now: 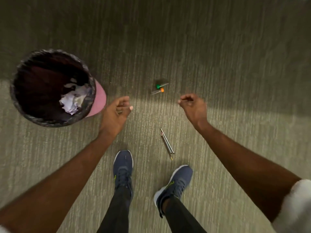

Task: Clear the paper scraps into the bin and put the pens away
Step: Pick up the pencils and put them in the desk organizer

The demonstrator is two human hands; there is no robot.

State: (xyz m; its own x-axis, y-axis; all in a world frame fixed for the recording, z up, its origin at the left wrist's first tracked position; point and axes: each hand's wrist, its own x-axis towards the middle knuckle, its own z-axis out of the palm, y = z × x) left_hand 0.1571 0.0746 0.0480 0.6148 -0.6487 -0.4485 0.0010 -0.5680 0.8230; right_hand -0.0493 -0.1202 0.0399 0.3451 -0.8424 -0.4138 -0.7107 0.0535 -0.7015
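A pink bin (100,98) lined with a black bag stands on the carpet at the left, with crumpled paper scraps (72,100) inside. Two thin pens (167,143) lie side by side on the floor just ahead of my feet. Farther off lie two pens with a green cap and an orange cap (159,88). My left hand (116,111) hovers right of the bin, fingers loosely curled, holding nothing. My right hand (193,106) hangs right of the capped pens, fingers curled in, nothing visible in it.
Striped grey-green carpet (218,56) covers the whole floor. My two feet in dark blue trainers (123,167) stand at the bottom middle, close to the thin pens. A band of shadow crosses the carpet behind the hands.
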